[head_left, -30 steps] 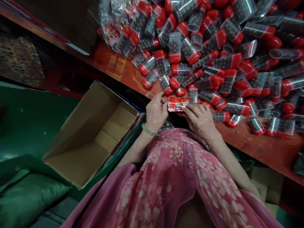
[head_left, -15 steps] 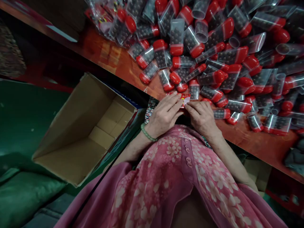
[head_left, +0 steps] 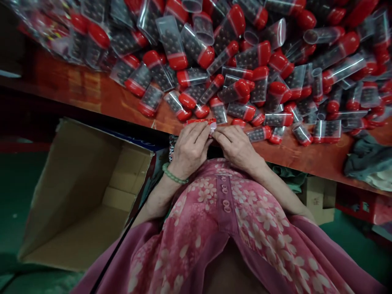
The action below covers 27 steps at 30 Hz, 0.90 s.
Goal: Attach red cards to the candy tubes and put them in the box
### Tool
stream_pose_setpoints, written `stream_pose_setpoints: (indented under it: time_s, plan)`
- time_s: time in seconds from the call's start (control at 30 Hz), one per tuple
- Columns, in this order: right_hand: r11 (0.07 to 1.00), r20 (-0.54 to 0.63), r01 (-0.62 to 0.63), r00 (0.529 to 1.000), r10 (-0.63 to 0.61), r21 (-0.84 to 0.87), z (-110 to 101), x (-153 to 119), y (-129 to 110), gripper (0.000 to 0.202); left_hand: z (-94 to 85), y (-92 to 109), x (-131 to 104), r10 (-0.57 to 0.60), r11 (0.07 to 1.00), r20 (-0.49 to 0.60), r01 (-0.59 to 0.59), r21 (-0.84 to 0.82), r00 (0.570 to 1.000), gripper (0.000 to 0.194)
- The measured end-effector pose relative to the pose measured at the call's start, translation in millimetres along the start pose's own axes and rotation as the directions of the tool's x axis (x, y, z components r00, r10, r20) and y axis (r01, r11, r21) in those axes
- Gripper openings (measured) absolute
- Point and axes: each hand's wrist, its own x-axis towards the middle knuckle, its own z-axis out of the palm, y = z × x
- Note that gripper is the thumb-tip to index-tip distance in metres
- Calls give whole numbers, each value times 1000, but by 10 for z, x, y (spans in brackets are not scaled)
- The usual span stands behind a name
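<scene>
A small red printed packet lies at the table's front edge, mostly covered by my fingers. My left hand, with a green bead bracelet on its wrist, is closed on the packet's left part. From the right, my right hand pinches the packet's right side, its fingertips close to those of the left. Just beyond the hands, many clear tubes of dark balls with red caps are heaped on the table.
An open cardboard box stands below the table at the left. The reddish table runs across the view. Clear plastic bags lie at the upper left, and a dark cloth at the right edge.
The view has turned and shifted, so table and box appear further left and more level. Both hands stay at the packet, with my left fingers now more bent over it.
</scene>
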Motion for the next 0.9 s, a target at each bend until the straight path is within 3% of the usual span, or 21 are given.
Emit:
stream_pose_setpoints:
  time_s: [0.17,0.33,0.5,0.6,0.73,0.9]
  plan:
    - [999,-55,-42,998,40,-32,-264,-144,15,36,17,-9,-22,-84,996,130,78,50,988,31]
    - [972,147,-169,970,194,-163,-495,-264,75,45,50,-22,-17,-105,994,101,103,26,989,30]
    - [969,203,-157,960,195,-189,-489,-272,127,49,-24,-42,51,-68,993,57,73,-89,996,23]
    - [972,193,-156,963,189,-175,-465,-264,146,48,-81,-38,101,-99,987,114,112,-115,989,25]
    - [975,197,-135,966,169,-175,-466,-231,170,47,-93,-12,125,-146,988,182,152,-24,972,31]
    - [968,200,-120,966,165,-218,-470,-133,220,49,-48,-7,122,-135,990,151,127,59,979,36]
